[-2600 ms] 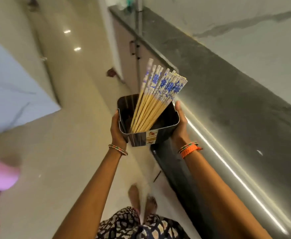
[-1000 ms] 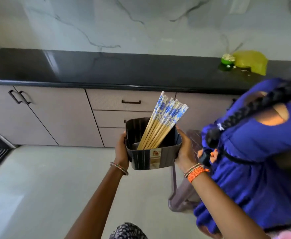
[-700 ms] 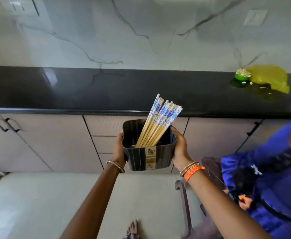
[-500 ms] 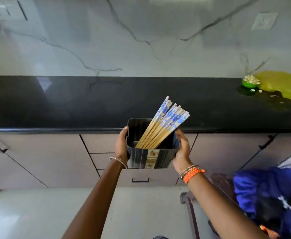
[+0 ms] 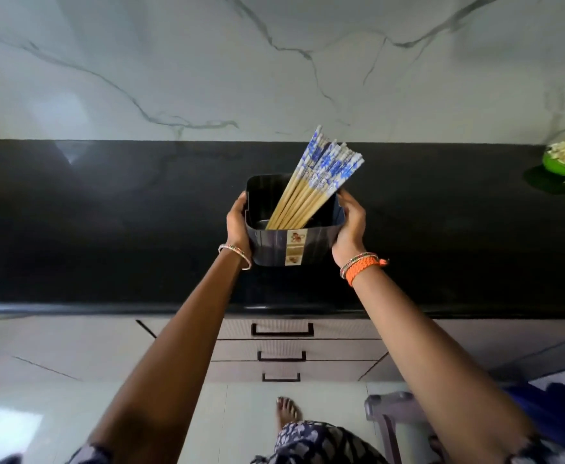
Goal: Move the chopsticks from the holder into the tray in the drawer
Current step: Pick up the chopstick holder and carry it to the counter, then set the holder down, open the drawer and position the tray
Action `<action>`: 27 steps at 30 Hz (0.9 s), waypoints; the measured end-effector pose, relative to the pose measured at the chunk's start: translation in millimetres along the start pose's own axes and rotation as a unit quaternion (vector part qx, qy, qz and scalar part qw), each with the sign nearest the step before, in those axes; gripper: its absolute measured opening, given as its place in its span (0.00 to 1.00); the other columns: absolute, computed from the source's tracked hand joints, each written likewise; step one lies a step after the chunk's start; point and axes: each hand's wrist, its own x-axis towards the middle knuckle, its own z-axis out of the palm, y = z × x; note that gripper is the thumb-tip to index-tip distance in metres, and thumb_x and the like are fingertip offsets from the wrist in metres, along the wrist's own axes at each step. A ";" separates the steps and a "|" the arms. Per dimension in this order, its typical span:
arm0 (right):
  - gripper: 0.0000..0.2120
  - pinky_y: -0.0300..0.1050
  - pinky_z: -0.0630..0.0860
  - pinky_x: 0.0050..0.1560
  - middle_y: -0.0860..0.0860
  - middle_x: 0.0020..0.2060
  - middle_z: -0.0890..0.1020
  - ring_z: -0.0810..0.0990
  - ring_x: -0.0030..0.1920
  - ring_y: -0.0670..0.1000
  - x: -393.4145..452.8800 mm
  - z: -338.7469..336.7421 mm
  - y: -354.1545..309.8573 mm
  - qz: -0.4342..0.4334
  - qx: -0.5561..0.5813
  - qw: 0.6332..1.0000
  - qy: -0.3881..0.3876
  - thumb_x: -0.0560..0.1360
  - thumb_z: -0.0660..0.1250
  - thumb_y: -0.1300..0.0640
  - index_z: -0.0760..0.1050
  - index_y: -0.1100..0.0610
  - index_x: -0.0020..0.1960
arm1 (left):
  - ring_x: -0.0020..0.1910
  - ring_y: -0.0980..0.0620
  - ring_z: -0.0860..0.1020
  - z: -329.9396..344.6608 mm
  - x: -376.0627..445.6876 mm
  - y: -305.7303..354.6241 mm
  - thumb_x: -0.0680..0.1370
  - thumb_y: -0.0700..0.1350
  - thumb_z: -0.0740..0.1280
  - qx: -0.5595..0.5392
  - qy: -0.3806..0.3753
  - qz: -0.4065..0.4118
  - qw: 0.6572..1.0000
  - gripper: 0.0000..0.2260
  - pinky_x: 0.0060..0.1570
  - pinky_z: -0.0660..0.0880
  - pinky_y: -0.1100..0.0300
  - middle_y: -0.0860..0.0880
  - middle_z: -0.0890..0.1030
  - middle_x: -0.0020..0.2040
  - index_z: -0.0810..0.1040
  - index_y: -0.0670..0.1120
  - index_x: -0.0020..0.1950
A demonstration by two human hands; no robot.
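While I stand at the black bench [image 5: 107, 229], my left hand [image 5: 239, 222] and right hand [image 5: 351, 226] clasp the dark square holder [image 5: 294, 246] between them, one palm pressed to each side wall, over the middle of the bench top. Inside it the chopsticks [image 5: 314, 182] lean in a bundle toward the far right, their blue-and-white patterned ends fanned out above the rim. Below the bench edge, three drawers [image 5: 282, 349] with dark handles sit closed. At the far right of the bench rests a green bowl [image 5: 564, 162]. My bare foot [image 5: 287, 410] shows on the floor below.
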 end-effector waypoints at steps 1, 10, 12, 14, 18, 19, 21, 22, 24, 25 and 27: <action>0.19 0.59 0.66 0.71 0.63 0.65 0.75 0.74 0.66 0.62 11.3 1.0 1.9 0.006 0.002 1.000 0.005 0.79 0.57 0.60 0.73 0.65 0.67 | 0.30 0.57 0.81 1.1 10.4 -1.1 0.78 0.51 0.57 -0.001 0.007 -0.004 1.000 0.24 0.35 0.77 0.62 0.53 0.83 0.29 0.83 0.50 0.27; 0.13 0.45 0.76 0.53 0.53 0.46 0.82 0.81 0.49 0.52 67.0 -11.3 27.5 -0.003 -0.035 0.999 -0.008 0.78 0.56 0.63 0.79 0.58 0.51 | 0.28 0.60 0.80 -11.9 76.7 -30.4 0.78 0.52 0.56 0.022 0.021 -0.039 0.999 0.24 0.27 0.76 0.67 0.55 0.82 0.27 0.82 0.51 0.27; 0.13 0.40 0.78 0.47 0.53 0.45 0.82 0.82 0.46 0.49 72.8 -13.6 30.4 -0.006 -0.036 0.999 -0.001 0.78 0.56 0.64 0.78 0.60 0.52 | 0.29 0.60 0.81 -15.1 79.6 -34.1 0.78 0.53 0.55 0.034 0.018 -0.034 0.999 0.24 0.29 0.77 0.66 0.55 0.82 0.28 0.83 0.52 0.28; 0.12 0.37 0.79 0.44 0.53 0.44 0.82 0.82 0.45 0.48 75.4 -12.4 30.4 -0.016 -0.051 0.999 0.009 0.78 0.56 0.65 0.78 0.61 0.52 | 0.31 0.58 0.81 -15.7 79.8 -34.7 0.78 0.54 0.56 0.043 0.016 -0.036 0.998 0.22 0.32 0.78 0.63 0.54 0.83 0.30 0.83 0.51 0.31; 0.12 0.43 0.76 0.50 0.56 0.44 0.80 0.79 0.49 0.54 64.0 -14.1 30.6 -0.058 -0.075 0.989 0.112 0.77 0.56 0.69 0.77 0.61 0.48 | 0.49 0.48 0.77 -17.3 67.3 -28.1 0.78 0.52 0.55 0.078 0.037 -0.028 0.996 0.16 0.54 0.73 0.51 0.46 0.80 0.46 0.79 0.45 0.49; 0.11 0.44 0.75 0.50 0.57 0.44 0.80 0.78 0.48 0.54 53.1 -16.5 30.6 -0.081 -0.096 0.980 0.154 0.75 0.57 0.70 0.77 0.61 0.47 | 0.53 0.46 0.76 -21.0 60.2 -27.7 0.79 0.50 0.55 0.089 0.057 -0.006 0.994 0.16 0.58 0.71 0.49 0.44 0.79 0.51 0.77 0.43 0.54; 0.08 0.37 0.74 0.44 0.55 0.39 0.79 0.78 0.42 0.45 17.1 -23.4 32.8 -0.151 -0.155 0.961 0.170 0.72 0.61 0.68 0.75 0.58 0.43 | 0.55 0.45 0.75 -33.3 36.2 -28.5 0.78 0.43 0.56 0.120 0.093 0.064 0.986 0.12 0.61 0.70 0.48 0.42 0.77 0.53 0.76 0.43 0.54; 0.07 0.32 0.72 0.38 0.52 0.34 0.78 0.76 0.36 0.40 -6.9 -27.8 36.8 -0.190 -0.191 0.955 0.127 0.70 0.62 0.67 0.74 0.56 0.40 | 0.54 0.45 0.75 -41.7 19.4 -31.1 0.78 0.40 0.56 0.141 0.090 0.101 0.981 0.10 0.60 0.71 0.49 0.43 0.78 0.51 0.77 0.44 0.50; 0.08 0.32 0.67 0.30 0.50 0.28 0.74 0.71 0.28 0.39 -54.2 -40.2 50.6 -0.227 -0.267 0.936 -0.026 0.69 0.62 0.65 0.73 0.54 0.36 | 0.47 0.46 0.78 -63.7 -15.1 -41.2 0.74 0.37 0.58 0.220 0.048 0.162 0.961 0.09 0.52 0.75 0.51 0.45 0.80 0.44 0.78 0.45 0.44; 0.07 0.34 0.65 0.28 0.51 0.26 0.74 0.70 0.26 0.41 -74.5 -46.2 59.2 -0.213 -0.308 0.921 -0.109 0.69 0.62 0.64 0.73 0.54 0.35 | 0.44 0.47 0.79 -74.5 -31.7 -47.8 0.73 0.38 0.58 0.280 0.012 0.176 0.944 0.09 0.47 0.76 0.52 0.45 0.81 0.42 0.79 0.43 0.42; 0.06 0.36 0.66 0.27 0.52 0.25 0.76 0.72 0.25 0.42 -101.6 -57.6 81.4 -0.152 -0.415 0.864 -0.242 0.69 0.63 0.63 0.75 0.56 0.36 | 0.39 0.48 0.80 -90.3 -59.4 -60.2 0.70 0.40 0.59 0.397 -0.050 0.175 0.900 0.10 0.40 0.77 0.52 0.46 0.83 0.39 0.80 0.44 0.40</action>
